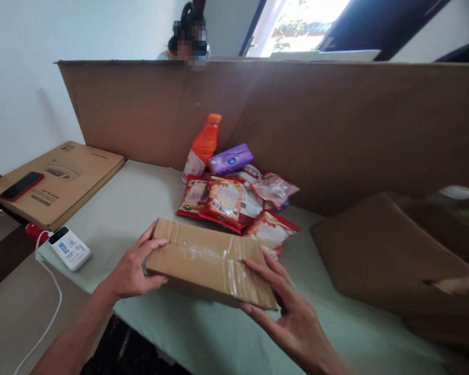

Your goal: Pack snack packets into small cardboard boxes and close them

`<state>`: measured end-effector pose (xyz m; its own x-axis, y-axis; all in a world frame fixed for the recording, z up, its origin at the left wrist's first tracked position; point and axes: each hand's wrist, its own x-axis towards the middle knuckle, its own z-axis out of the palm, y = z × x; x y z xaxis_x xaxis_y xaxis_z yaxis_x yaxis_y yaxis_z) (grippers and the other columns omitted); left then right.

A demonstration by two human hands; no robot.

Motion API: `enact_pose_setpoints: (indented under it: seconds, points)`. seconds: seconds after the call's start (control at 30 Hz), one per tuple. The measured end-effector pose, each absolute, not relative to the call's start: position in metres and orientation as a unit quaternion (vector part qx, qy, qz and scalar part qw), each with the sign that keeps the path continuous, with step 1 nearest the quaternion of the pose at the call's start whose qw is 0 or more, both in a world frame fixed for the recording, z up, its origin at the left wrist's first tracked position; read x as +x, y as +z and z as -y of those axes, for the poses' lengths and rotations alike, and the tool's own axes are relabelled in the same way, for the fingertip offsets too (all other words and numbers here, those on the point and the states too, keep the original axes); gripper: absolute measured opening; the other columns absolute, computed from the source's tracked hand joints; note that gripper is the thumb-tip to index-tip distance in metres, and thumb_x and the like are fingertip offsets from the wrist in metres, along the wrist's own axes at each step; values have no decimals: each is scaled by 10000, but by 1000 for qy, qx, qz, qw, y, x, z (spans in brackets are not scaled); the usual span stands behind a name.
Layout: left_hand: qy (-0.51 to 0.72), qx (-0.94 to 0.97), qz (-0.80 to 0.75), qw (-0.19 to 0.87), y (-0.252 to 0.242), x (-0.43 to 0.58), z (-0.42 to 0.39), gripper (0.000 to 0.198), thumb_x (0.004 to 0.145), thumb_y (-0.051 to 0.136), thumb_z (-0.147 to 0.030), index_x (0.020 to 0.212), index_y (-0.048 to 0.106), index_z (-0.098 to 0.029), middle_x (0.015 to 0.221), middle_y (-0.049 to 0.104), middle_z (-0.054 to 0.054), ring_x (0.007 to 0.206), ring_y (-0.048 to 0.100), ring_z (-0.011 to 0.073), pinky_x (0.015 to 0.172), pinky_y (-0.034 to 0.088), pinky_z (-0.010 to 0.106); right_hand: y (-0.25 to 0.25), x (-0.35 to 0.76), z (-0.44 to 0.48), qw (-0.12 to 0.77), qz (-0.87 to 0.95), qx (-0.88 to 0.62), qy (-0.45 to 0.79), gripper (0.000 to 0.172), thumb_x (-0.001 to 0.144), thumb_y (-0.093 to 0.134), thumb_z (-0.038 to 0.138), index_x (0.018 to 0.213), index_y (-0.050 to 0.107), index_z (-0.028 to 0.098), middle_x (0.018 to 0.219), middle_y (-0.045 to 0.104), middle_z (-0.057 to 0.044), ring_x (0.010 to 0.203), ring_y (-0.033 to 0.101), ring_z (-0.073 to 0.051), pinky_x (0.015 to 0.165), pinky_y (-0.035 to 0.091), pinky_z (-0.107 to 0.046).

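A taped cardboard box (211, 260) lies on the near part of the table (148, 192), held at both ends. The left hand (135, 271) is closed around the box's left end, thumb over the top edge and fingers curled along the side. The right hand (293, 312) clasps the box's right front corner, with its fingers spread over the tape and the front edge.

Just behind the box lies a heap of red snack packets (224, 200), one of them touching its far edge. Farther behind the box stand an orange bottle (205, 143) and a purple pack (230, 159), both against a tall cardboard wall (336, 130). Beyond that wall, a person's dark hair (187, 13) shows.

Left of the box sits a white power bank (69, 249) with a white cable (50, 312). Farther left is a flat carton (74, 177) with a phone (21, 186) on it. Right of the box lies a brown folded cardboard sheet (386, 250), blurred.
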<state>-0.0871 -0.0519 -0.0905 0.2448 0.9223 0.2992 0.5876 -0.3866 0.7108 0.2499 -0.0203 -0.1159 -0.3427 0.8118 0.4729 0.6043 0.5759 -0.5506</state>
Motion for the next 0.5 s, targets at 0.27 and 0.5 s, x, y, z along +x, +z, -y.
enact_pose_setpoints:
  seconds: [0.27, 0.5]
  points:
    - [433, 645, -627, 55, -36, -192, 12, 662, 779, 737, -351, 1387, 532, -186, 1612, 395, 172, 1493, 384, 335, 1204, 357, 485, -39, 96, -142, 350, 857, -262, 272, 700, 824, 700, 652, 1386, 564, 257, 1625, 359, -132, 1495, 342, -347, 1191, 323, -530]
    - [430, 517, -739, -40, -31, -296, -40, 663, 725, 706, -372, 1344, 570, -179, 1492, 540, 121, 1433, 458, 318, 1205, 345, 440, -23, -80, -258, 301, 847, -150, 411, 803, 712, 753, 616, 1407, 549, 269, 1619, 381, -60, 1477, 352, -296, 1224, 261, -461]
